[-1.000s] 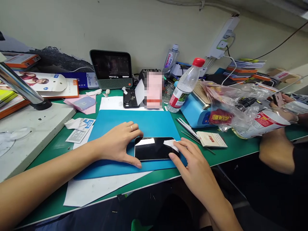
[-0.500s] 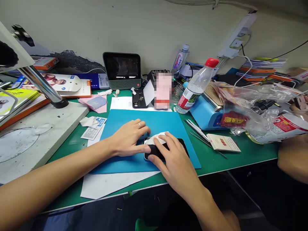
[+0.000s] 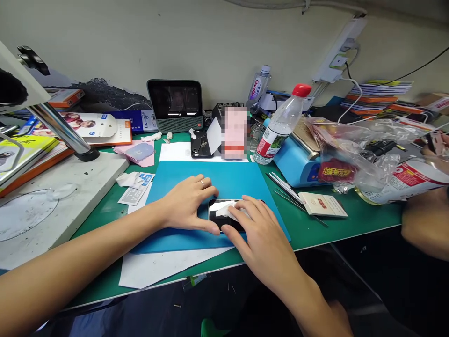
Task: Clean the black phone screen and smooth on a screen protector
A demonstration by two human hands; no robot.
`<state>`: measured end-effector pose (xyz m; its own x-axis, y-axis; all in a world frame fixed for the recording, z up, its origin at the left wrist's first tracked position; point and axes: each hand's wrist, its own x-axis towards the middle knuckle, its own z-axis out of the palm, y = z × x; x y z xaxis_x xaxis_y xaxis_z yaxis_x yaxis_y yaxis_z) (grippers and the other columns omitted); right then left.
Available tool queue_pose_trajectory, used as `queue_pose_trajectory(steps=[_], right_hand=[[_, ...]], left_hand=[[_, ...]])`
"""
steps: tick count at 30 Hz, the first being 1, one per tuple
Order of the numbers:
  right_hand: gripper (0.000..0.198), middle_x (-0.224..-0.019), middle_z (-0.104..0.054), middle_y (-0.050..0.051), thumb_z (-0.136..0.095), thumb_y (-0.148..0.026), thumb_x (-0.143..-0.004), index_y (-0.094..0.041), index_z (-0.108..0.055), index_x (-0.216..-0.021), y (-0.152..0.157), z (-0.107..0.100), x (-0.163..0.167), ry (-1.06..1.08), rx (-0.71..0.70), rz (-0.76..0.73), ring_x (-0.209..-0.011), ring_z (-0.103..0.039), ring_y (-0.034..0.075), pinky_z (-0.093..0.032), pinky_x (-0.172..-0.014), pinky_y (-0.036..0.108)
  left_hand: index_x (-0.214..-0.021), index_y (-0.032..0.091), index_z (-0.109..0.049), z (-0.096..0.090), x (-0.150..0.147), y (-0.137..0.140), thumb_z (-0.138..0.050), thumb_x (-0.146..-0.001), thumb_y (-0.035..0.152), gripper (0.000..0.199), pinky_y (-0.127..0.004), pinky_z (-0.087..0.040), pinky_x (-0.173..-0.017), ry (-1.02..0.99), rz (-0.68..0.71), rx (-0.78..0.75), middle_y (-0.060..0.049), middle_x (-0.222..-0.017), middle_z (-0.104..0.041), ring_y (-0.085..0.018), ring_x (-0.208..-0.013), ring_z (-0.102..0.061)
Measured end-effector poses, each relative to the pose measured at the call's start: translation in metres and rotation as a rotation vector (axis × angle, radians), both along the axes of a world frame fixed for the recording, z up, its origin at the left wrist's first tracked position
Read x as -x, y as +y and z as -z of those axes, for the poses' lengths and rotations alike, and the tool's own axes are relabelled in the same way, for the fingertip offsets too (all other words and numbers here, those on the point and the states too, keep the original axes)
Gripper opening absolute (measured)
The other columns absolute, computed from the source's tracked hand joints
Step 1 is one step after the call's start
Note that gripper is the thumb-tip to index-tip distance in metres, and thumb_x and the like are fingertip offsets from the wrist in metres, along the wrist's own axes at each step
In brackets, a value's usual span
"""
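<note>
A smartphone [image 3: 214,220] with a dark, glossy screen lies flat on the blue mat [image 3: 210,175]. My left hand [image 3: 185,202] braces the phone's left end, thumb at the near corner and curled fingers at the far one. Under the fingers of my right hand [image 3: 257,229] is a crumpled white wipe [image 3: 222,209], pressed on the screen. Part of the phone's right side is hidden by that hand.
Right of the mat lie tweezers [image 3: 286,189] and a cigarette pack [image 3: 323,204]. A red-capped bottle [image 3: 280,126] stands behind, beside a blue machine [image 3: 298,164]. A microscope stand base [image 3: 87,187] occupies the left. Another person's arm [image 3: 424,224] rests at the right edge.
My right hand has slid the wipe slightly rightward on the screen, so more of the phone's left part shows. My left hand stays at the phone's left end.
</note>
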<state>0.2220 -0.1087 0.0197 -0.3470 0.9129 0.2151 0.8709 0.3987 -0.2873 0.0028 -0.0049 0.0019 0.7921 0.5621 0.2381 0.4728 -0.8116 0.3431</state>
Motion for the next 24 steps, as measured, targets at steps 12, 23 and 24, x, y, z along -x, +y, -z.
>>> queue_pose_trajectory(steps=[12,23,24], right_hand=[[0.034,-0.131,-0.068,0.013,-0.052,-0.041,-0.105,-0.018,-0.069,-0.124,0.005,0.005,0.005,0.057,-0.013,0.012,-0.138,-0.052,0.036,-0.041,-0.114,0.060],[0.041,-0.136,-0.068,0.013,-0.049,-0.049,-0.105,-0.020,-0.065,-0.129,0.005,0.010,0.015,0.026,-0.040,-0.016,-0.141,-0.050,0.037,-0.040,-0.116,0.062],[0.040,-0.135,-0.068,0.013,-0.050,-0.049,-0.105,-0.020,-0.066,-0.128,0.006,0.010,0.016,0.025,-0.033,-0.018,-0.142,-0.049,0.037,-0.039,-0.116,0.062]], left_hand=[[-0.110,0.015,-0.066,0.001,-0.001,0.001,-0.035,-0.077,0.100,0.097,-0.039,-0.037,-0.074,-0.010,0.010,-0.002,-0.008,-0.094,-0.058,-0.025,-0.083,-0.050],[-0.113,0.015,-0.066,0.001,0.001,0.002,-0.024,-0.079,0.100,0.100,-0.041,-0.038,-0.075,-0.021,0.023,0.032,-0.009,-0.094,-0.057,-0.026,-0.084,-0.050],[-0.113,0.015,-0.066,0.001,0.001,0.002,-0.024,-0.080,0.099,0.100,-0.041,-0.038,-0.075,-0.027,0.026,0.033,-0.009,-0.094,-0.057,-0.026,-0.083,-0.050]])
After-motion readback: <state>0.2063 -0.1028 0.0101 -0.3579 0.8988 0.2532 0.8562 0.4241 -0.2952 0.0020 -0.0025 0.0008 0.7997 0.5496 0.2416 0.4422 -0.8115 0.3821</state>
